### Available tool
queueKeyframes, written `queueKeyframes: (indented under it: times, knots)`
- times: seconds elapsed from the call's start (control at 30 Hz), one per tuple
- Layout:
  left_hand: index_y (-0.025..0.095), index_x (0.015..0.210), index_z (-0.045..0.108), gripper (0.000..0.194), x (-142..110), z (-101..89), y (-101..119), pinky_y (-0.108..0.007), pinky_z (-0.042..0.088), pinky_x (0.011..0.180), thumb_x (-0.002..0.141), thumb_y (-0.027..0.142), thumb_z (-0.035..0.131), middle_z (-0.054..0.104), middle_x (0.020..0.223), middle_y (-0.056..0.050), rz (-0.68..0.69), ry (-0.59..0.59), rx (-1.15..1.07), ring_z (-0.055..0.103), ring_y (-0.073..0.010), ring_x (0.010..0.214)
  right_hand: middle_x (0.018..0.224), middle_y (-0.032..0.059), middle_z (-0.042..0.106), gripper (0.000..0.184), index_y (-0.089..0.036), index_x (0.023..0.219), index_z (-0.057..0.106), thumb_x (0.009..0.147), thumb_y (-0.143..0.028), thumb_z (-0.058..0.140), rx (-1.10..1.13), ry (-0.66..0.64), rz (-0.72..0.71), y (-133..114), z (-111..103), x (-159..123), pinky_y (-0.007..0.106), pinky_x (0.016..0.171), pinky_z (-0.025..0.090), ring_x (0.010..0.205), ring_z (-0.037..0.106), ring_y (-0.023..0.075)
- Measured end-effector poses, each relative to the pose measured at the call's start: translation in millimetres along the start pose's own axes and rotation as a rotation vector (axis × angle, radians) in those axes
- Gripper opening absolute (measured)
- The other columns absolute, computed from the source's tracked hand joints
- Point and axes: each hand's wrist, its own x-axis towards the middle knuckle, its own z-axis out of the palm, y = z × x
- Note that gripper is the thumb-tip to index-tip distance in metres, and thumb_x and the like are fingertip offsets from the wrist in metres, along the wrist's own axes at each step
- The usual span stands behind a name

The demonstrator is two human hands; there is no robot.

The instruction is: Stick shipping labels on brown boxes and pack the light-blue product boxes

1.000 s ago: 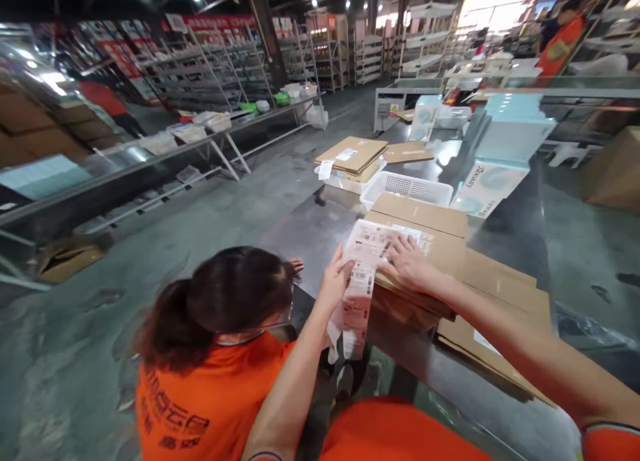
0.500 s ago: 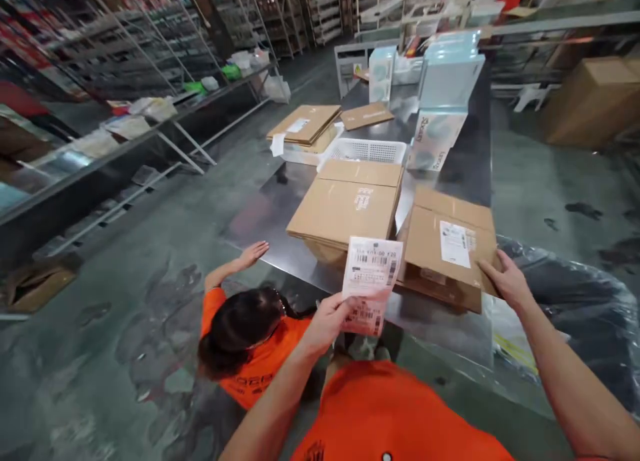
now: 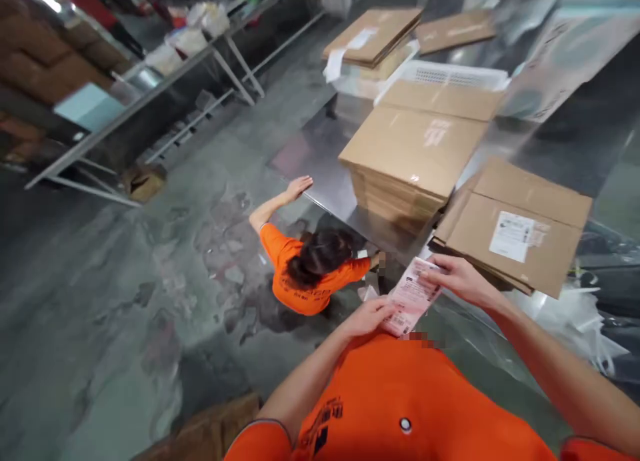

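Note:
Both my hands hold a strip of printed shipping labels close to my chest. My left hand grips its lower end and my right hand pinches its upper end. Just beyond them a flattened cardboard box with a white label lies at the near edge of the steel table. A stack of flat cartons sits left of it.
A person in an orange shirt crouches below the table edge, one hand on the steel top. Farther back are a white basket and more flat cartons. A long shelf rack runs along the left.
My right hand left the labelled box and took the top of the label strip. The strip came down toward my chest. The view swung down and left.

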Motion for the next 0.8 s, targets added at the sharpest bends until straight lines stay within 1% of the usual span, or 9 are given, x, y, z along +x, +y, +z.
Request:
queueKeyframes:
  times: [0.03, 0.13, 0.2, 0.27, 0.4, 0.5, 0.63, 0.7, 0.8]
  knots:
    - [0.014, 0.126, 0.067, 0.055, -5.5, -4.2, -17.3, -0.038, 0.046, 0.1, 0.079, 0.043, 0.071, 0.069, 0.123, -0.012, -0.029, 0.024, -0.04, 0.062, -0.0252, 0.109, 0.069, 0.0031, 0.061, 0.053, -0.016, 0.076, 0.062, 0.082, -0.069, 0.056, -0.038, 0.001, 0.01, 12.3, 17.8, -1.6, 0.028, 0.06, 0.045, 0.066, 0.057, 0.0177]
    - [0.017, 0.152, 0.038, 0.1, -25.2, -14.3, -64.2, -0.039, 0.047, 0.1, 0.064, 0.033, 0.084, 0.061, 0.135, -0.015, -0.138, 0.081, -0.187, 0.062, -0.0247, 0.11, 0.061, 0.0026, 0.056, 0.059, -0.018, 0.066, 0.057, 0.089, -0.071, 0.044, -0.171, -0.025, -0.061, 39.0, 76.3, -14.6, 0.027, 0.055, 0.04, 0.058, 0.052, 0.0155]
    - [0.02, 0.156, 0.028, 0.108, -40.2, -16.6, -85.3, -0.039, 0.049, 0.095, 0.064, 0.032, 0.085, 0.062, 0.132, -0.014, -0.167, 0.058, -0.239, 0.064, -0.0223, 0.101, 0.06, 0.0029, 0.056, 0.06, -0.019, 0.066, 0.055, 0.093, -0.069, 0.037, -0.221, -0.074, -0.124, 42.9, 115.0, -27.7, 0.027, 0.054, 0.039, 0.056, 0.051, 0.0148]
    - [0.023, 0.155, 0.031, 0.103, -55.9, -15.3, -97.7, -0.036, 0.051, 0.091, 0.067, 0.032, 0.083, 0.064, 0.128, -0.013, -0.122, 0.053, -0.273, 0.065, -0.0196, 0.095, 0.06, 0.0026, 0.055, 0.059, -0.02, 0.066, 0.054, 0.096, -0.067, 0.033, -0.255, -0.102, -0.166, 37.9, 148.4, -41.1, 0.027, 0.053, 0.038, 0.054, 0.05, 0.0142]
    - [0.022, 0.14, 0.054, 0.075, -90.4, -7.9, -110.5, -0.029, 0.051, 0.08, 0.071, 0.034, 0.079, 0.062, 0.13, -0.013, 0.011, 0.143, -0.326, 0.065, -0.0164, 0.088, 0.061, 0.0023, 0.054, 0.057, -0.021, 0.067, 0.053, 0.098, -0.064, 0.032, -0.323, -0.113, -0.193, 20.9, 192.7, -62.9, 0.026, 0.054, 0.038, 0.054, 0.051, 0.014]
    - [0.016, 0.127, 0.062, 0.058, -118.3, -4.5, -119.9, -0.026, 0.05, 0.069, 0.074, 0.037, 0.075, 0.07, 0.11, -0.011, -0.002, 0.157, -0.363, 0.063, -0.0137, 0.074, 0.062, 0.002, 0.053, 0.055, -0.021, 0.068, 0.053, 0.098, -0.063, 0.034, -0.366, -0.118, -0.191, 12.0, 214.0, -76.0, 0.026, 0.055, 0.039, 0.056, 0.053, 0.0145]
    - [0.014, 0.103, 0.07, 0.04, -151.8, -4.7, -131.0, -0.026, 0.048, 0.075, 0.072, 0.039, 0.076, 0.071, 0.098, -0.007, 0.072, 0.217, -0.369, 0.063, -0.0159, 0.082, 0.06, 0.0015, 0.052, 0.056, -0.021, 0.065, 0.05, 0.097, -0.064, 0.035, -0.375, -0.103, -0.204, 2.8, 240.4, -92.9, 0.026, 0.054, 0.038, 0.055, 0.052, 0.0141]
    - [0.014, 0.089, 0.07, 0.032, -164.5, -6.5, -133.5, -0.026, 0.046, 0.075, 0.072, 0.04, 0.074, 0.069, 0.087, -0.004, 0.097, 0.248, -0.331, 0.06, -0.0157, 0.081, 0.06, 0.0015, 0.053, 0.055, -0.021, 0.065, 0.05, 0.097, -0.063, 0.037, -0.346, -0.107, -0.194, -3.3, 251.3, -100.3, 0.025, 0.053, 0.039, 0.055, 0.052, 0.0139]
    - [0.015, 0.072, 0.063, 0.024, -177.4, -10.4, -132.8, -0.024, 0.041, 0.068, 0.073, 0.038, 0.07, 0.059, 0.068, 0.002, 0.118, 0.335, -0.234, 0.051, -0.012, 0.068, 0.065, 0.0022, 0.059, 0.049, -0.02, 0.07, 0.056, 0.096, -0.059, 0.041, -0.328, -0.106, -0.157, -15.0, 259.1, -107.7, 0.025, 0.054, 0.04, 0.057, 0.054, 0.0142]
